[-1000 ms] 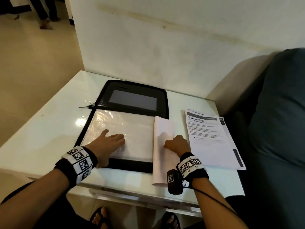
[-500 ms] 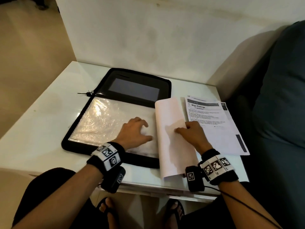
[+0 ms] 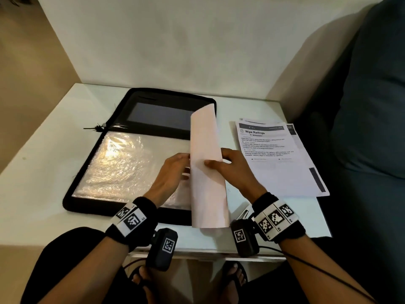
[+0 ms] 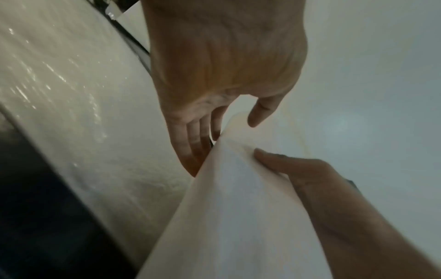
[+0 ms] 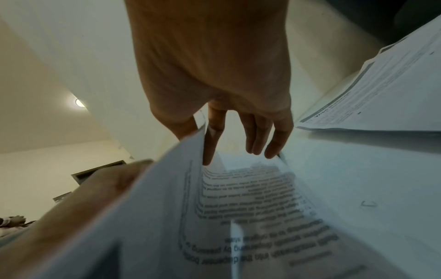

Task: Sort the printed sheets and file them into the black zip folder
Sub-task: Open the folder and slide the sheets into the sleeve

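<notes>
Sheet [image 3: 207, 172] is lifted and curled into a half tube, blank back facing up, print on the inner face. Long axis runs near-to-far, near end over the table's [image 3: 39, 163] front edge, far end tipped up over the folder's [image 3: 140, 99] far half. It sits along the folder's right edge, between both hands.

Right hand [image 3: 235, 170]: thumb across the outer face, fingers [image 5: 257, 136] behind on the printed side, so it's pinching the sheet mid-length. Left hand [image 3: 169, 172]: fingers nearly straight against the sheet's left edge, thumb [image 4: 261, 111] apart above the curl; looks like touching rather than gripping, but the wrist view is blurry.

Folder lies open flat on the white table, long axis also near-to-far: black pocket half at the back, crinkled clear sleeve [image 3: 122, 163] half in front, zip pull [image 3: 98, 128] sticking out at the left hinge.

Right of the folder: stack of printed sheets [image 3: 278, 159], top one headed "Wipe Railings", face up, slightly fanned. Dark sofa [image 3: 368, 128] beyond it. The lifted sheet hides the folder's right edge.
</notes>
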